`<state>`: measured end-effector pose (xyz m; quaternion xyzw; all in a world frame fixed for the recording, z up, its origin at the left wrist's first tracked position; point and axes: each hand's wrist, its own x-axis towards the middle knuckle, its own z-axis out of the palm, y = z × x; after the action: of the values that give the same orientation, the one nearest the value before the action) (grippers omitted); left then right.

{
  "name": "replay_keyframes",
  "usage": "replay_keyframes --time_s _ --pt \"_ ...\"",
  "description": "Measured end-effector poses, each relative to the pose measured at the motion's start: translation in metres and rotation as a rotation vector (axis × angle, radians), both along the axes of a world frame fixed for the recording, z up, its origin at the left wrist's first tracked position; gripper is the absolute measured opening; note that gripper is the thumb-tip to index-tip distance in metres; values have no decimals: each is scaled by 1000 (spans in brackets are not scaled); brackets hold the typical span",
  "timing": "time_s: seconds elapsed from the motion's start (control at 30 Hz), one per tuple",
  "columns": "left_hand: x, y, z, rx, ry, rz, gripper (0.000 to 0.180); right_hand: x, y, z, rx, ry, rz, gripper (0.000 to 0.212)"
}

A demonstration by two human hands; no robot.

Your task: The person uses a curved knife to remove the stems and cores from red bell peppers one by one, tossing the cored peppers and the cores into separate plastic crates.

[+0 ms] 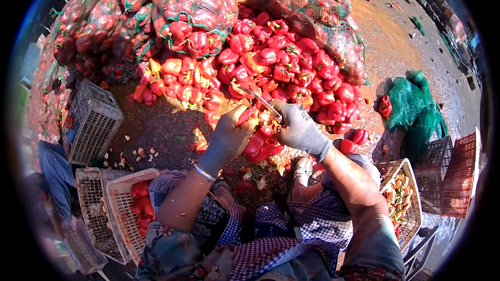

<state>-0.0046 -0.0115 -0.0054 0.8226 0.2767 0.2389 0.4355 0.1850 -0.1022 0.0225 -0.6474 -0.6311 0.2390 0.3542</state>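
Both my hands wear grey work gloves with stained fingertips. My left hand (230,131) is closed around a red bell pepper (247,115). In my right hand (300,129) is a knife (263,102), its curved blade pointing up and to the left above the pepper. The two hands are close together, and the right fingers partly hide the knife's handle. Just below them are large red pepper pieces (254,145); whether a hand touches these I cannot tell. Beyond my hands lies a big heap of loose red bell peppers (281,57).
Net sacks of peppers (195,0) stand behind the heap. A crate of red pepper pieces (122,198) is at my left leg, a crate of trimmings (415,198) at my right. A grey crate (96,119) stands farther left; green netting (414,104) lies right. Another person's leg (54,177) shows left.
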Motion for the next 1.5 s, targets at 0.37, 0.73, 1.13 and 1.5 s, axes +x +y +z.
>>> replay_keyframes --time_s 0.37,0.73,1.13,1.5 --pt "-15 19 -4 -401 -276 289 40 38 -9 11 112 285 -335 42" --pt "-264 69 50 451 284 675 38 176 -305 24 -81 -421 -906 30" --pt "-280 97 34 -20 203 643 29 193 -296 -30 -399 -475 -1049 24" --pt "-23 66 11 -286 -51 270 29 219 -99 -196 -608 -982 -385 53"
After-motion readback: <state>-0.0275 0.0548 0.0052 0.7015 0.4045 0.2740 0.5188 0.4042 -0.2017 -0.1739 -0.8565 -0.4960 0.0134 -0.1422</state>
